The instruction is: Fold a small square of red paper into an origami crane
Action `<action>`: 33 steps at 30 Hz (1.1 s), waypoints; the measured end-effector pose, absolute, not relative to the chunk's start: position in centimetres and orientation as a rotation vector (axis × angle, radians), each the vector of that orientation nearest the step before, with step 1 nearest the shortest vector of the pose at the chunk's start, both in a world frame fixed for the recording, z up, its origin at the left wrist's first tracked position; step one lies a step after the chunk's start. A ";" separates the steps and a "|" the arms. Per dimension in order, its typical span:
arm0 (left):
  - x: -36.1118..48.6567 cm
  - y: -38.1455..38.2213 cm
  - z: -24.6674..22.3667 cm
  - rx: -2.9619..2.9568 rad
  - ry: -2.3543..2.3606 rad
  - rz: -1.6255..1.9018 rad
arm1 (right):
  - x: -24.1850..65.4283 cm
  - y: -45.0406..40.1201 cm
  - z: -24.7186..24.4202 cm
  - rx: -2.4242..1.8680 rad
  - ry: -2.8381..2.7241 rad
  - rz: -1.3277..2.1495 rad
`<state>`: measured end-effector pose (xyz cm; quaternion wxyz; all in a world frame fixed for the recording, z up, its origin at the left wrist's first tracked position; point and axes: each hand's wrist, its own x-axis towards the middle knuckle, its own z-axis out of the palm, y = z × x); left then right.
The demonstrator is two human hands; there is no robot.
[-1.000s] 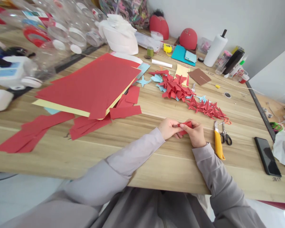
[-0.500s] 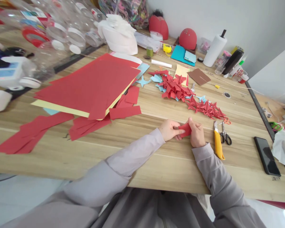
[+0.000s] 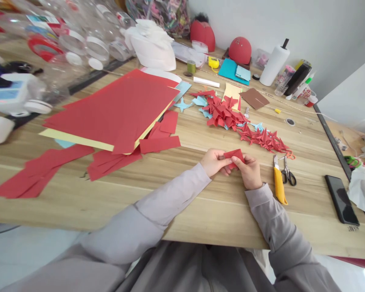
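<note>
A small folded piece of red paper (image 3: 235, 155) is pinched between both hands, just above the table. My left hand (image 3: 214, 163) grips its left side, thumb on top. On its right side, my right hand (image 3: 250, 170) holds it with the thumb pressed near the middle. Beyond the hands lie a heap of folded red paper shapes (image 3: 223, 113) and a row of red paper stars (image 3: 263, 138). Red paper strips (image 3: 159, 144) rest to the left, beside large red sheets (image 3: 118, 105).
Right of my right hand lie a yellow-handled knife (image 3: 279, 186) and scissors (image 3: 288, 174), with a black phone (image 3: 341, 199) further right. Plastic bottles (image 3: 76, 40) crowd the back left. Brown paper (image 3: 254, 98) and a white roll (image 3: 274, 65) are at the back.
The red paper has been turned and now shows a pointed, flatter face upward. My right thumb has moved left and down onto it; my left hand has shifted slightly.
</note>
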<state>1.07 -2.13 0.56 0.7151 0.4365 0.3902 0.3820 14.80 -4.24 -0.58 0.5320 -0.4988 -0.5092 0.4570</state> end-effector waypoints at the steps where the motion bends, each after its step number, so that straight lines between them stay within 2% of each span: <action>1: 1.1 -2.2 0.6 0.980 0.872 0.843 | 14.8 -4.2 -0.6 -1.182 -1.211 1.086; 15: 1.0 -2.4 0.6 1.076 0.854 0.741 | 14.9 -4.2 -0.4 -1.203 -1.130 1.089; 20: 1.0 -2.5 0.7 1.094 0.847 0.706 | 14.9 -4.3 -0.3 -1.225 -1.111 1.208; 33: 1.1 -2.4 0.6 1.088 0.872 0.710 | 14.8 -4.3 -0.1 -1.244 -1.114 1.131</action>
